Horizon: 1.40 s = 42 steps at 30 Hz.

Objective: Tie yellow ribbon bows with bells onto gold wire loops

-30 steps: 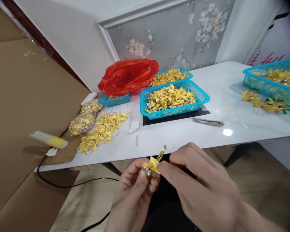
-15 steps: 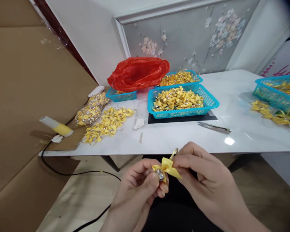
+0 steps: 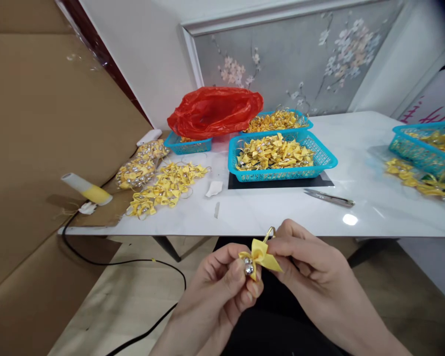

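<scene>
Both hands meet just below the near edge of the white table (image 3: 281,212). My left hand (image 3: 222,287) pinches a small yellow ribbon bow (image 3: 260,254) with silver bells (image 3: 248,267) at its centre. My right hand (image 3: 311,267) grips the same bow from the right, where a gold ring (image 3: 269,232) sticks up between the fingers. A blue basket (image 3: 324,160) full of similar yellow bows stands on a black mat straight ahead.
A red plastic bag (image 3: 215,111) lies over two more blue baskets at the back. Loose bows (image 3: 163,185) are heaped at the left, near a yellow-tipped glue gun (image 3: 87,190) with a black cord. Small scissors (image 3: 329,198) lie right of centre. Another blue basket (image 3: 422,146) stands far right.
The view has shifted, so the table sits further right and lower. The bow has turned in my fingers and its wings now spread to the right; both hands keep hold of it.
</scene>
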Motion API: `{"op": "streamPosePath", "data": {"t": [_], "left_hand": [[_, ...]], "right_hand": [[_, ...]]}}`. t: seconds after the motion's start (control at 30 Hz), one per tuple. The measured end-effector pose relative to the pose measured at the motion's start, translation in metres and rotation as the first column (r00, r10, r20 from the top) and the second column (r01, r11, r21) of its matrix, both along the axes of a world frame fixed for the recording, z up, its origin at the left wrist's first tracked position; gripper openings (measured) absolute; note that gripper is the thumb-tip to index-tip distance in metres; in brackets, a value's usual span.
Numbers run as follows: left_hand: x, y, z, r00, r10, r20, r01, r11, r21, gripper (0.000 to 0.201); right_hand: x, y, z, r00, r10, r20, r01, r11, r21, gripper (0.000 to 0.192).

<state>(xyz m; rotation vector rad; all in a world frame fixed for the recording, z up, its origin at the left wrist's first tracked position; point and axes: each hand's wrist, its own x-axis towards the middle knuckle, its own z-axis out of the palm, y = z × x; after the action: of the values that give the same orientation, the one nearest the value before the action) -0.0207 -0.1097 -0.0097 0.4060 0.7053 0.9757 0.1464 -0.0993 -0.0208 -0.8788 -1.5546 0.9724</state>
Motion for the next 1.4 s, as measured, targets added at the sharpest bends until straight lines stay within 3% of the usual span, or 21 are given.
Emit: {"op": "streamPosePath", "data": {"t": [0.33,0.87,1.4], "left_hand": [[0.0,0.004,-0.005,0.996,-0.022,0.083,0.032,0.992,-0.119,0.013],[0.003,0.002,-0.005,0.98,-0.017,0.199,0.055,0.981,-0.186,0.013],[0.004,0.006,-0.004,0.981,-0.004,0.192,0.049,0.972,-0.229,0.02]], "right_hand": [[0.005,0.004,-0.005,0.998,0.05,-0.031,-0.052,0.997,-0.06,0.02],[0.006,0.007,-0.014,0.983,0.15,-0.104,-0.17,0.961,-0.219,0.02],[0.001,0.005,-0.019,0.989,0.065,-0.132,-0.091,0.975,-0.202,0.017]]}}
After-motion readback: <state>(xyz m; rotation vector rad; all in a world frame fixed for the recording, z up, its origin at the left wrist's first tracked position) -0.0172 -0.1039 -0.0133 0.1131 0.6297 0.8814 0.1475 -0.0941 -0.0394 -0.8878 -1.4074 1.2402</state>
